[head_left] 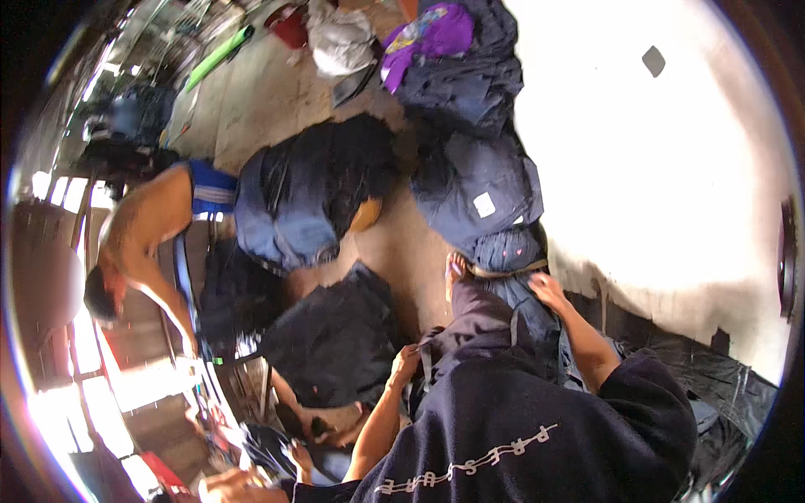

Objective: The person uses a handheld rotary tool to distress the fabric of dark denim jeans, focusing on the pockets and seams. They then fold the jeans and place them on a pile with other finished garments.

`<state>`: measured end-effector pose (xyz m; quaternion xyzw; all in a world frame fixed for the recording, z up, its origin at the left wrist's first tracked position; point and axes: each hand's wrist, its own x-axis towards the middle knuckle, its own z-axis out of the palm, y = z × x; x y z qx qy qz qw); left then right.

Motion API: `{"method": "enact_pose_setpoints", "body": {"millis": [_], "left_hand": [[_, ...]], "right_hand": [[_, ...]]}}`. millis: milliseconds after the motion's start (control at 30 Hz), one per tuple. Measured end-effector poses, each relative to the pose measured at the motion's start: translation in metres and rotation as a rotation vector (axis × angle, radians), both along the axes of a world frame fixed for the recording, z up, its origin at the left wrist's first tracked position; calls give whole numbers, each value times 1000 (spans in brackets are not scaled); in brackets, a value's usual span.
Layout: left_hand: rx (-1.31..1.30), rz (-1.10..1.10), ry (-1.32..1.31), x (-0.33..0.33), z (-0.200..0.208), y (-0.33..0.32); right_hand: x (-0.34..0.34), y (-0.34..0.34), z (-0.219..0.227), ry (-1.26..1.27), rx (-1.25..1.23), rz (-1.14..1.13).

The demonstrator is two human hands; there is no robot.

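Observation:
My left hand (407,362) is closed beside my dark trousers (485,312), close to a thin dark strap (427,356). What its fingers hold is too small to make out. To the right, my right hand (549,292) is over the edge of a folded blue denim piece (524,298), next to the white wall; blur hides its fingertips. Just beyond lies a rolled denim bundle (507,249) with a band around it. Behind that is a stack of dark blue garments (478,180) bearing a white label. My bare foot (455,268) rests on the floor near the bundle.
A large heap of dark garments (289,193) and a black cloth (340,339) lie left of my legs. A purple cloth (440,33) tops the far pile. At left, a person in blue shorts (159,218) bends down; another person's arms (323,423) are lower left.

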<state>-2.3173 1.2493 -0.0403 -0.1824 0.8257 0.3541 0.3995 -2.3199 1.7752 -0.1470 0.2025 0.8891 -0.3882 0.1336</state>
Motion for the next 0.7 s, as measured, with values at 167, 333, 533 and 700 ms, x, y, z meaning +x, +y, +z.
{"method": "enact_pose_setpoints", "body": {"millis": [167, 333, 533, 700], "left_hand": [[-4, -117, 281, -157, 40, -2], [-53, -443, 90, -295, 25, 17], [-114, -942, -148, -400, -49, 42], [-33, -1029, -267, -467, -69, 27]], "right_hand": [[-210, -61, 154, 245, -499, -178], [-263, -106, 184, 258, -588, -354], [-175, -159, 130, -130, -260, -565], [-187, -174, 51, -223, -352, -889]]}}
